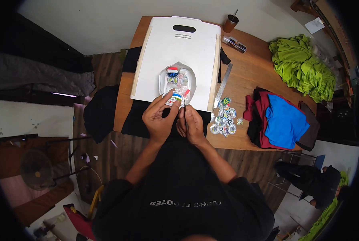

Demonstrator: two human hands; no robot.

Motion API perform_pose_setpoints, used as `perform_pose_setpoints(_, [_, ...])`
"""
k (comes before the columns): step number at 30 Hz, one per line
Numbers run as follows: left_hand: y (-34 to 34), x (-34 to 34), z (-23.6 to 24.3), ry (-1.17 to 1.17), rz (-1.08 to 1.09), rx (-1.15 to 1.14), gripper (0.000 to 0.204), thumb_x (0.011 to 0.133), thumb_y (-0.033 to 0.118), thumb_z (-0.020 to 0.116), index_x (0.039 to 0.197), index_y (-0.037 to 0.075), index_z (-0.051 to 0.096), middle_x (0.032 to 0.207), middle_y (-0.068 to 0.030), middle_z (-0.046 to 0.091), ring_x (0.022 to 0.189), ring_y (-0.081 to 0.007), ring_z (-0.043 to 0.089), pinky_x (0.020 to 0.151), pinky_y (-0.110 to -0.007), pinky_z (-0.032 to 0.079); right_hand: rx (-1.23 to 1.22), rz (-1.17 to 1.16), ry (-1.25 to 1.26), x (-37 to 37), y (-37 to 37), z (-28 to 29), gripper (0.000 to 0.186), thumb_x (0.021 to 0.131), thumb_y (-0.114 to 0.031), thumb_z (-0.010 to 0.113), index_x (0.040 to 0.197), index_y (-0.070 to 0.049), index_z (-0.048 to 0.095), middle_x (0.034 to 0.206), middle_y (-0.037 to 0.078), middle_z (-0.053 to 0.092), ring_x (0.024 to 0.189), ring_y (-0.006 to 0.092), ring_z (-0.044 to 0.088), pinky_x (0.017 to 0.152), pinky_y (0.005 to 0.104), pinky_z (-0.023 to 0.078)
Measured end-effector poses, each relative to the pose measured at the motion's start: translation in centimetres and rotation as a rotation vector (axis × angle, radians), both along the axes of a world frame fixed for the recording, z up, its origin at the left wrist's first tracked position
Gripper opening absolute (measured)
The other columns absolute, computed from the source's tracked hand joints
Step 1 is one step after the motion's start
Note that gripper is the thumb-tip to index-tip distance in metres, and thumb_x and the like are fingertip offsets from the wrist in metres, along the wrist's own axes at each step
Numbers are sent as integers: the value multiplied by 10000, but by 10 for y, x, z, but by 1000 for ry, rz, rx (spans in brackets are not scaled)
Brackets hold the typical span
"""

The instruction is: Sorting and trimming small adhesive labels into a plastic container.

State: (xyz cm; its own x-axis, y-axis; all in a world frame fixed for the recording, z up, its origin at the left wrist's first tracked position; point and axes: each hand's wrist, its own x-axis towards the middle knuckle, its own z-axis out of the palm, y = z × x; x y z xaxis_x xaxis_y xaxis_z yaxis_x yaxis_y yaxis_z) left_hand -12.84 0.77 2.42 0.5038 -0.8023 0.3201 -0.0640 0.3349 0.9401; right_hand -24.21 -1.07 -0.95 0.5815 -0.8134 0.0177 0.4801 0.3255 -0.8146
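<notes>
Between the fingers and thumb of my left hand (159, 118) is a round printed sticker (174, 99) with a pale rim and green, blue and red colours. My right hand (192, 123) is closed around a thin dark tool (183, 103), its tip against the sticker's right edge; its kind is too small to tell. Just beyond both hands, a whitish round container (162, 77) with clear plastic and colourful printed pieces inside rests on a white board (175, 50). Black cloth (141, 120) lies under the board's near edge.
Right of the board are a metal ruler (223, 85) and a pile of round printed pieces (223, 120). Folded blue (285, 122) and maroon cloth, lime-green cloth (302, 66), a brown cup (230, 24) and a small clear package (234, 44) share the wooden table. Another person (324, 186) is at far right.
</notes>
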Motion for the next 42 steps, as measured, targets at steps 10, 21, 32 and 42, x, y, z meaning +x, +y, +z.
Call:
perform_pose_setpoints(10, [-2,-1,-2,37,35,2,354,803,-143,680,1151,-112,624,1123,-210,645,905,-167,669,770,-241,558,9,7,-19,-1,0,2,352,1059,-351,333,952,-34,442,503,-21,330,363,62,269,363,204,290])
perform_pose_setpoints(21, [0,0,1,2,-10,-7,376,824,-141,659,1193,-113,591,1162,-222,629,978,-181,657,842,-260,545,-8,-1,-5,-1,0,-3,355,1058,-357,333,946,-38,441,507,-22,332,367,63,273,366,205,294])
perform_pose_setpoints(32, [-1,0,1,-8,-17,-2,379,826,-146,652,1199,-115,587,1157,-221,631,987,-180,652,851,-261,542,-4,-9,-11,-2,0,-1,346,1064,-333,316,936,-37,443,499,-21,328,361,67,269,362,211,296])
perform_pose_setpoints(42, [0,0,1,-14,-28,10,385,828,-152,643,1207,-120,580,1174,-227,625,1013,-189,641,878,-275,532,-1,-10,-10,-2,0,-4,350,1062,-344,322,935,-39,439,497,-22,324,358,68,268,361,211,292])
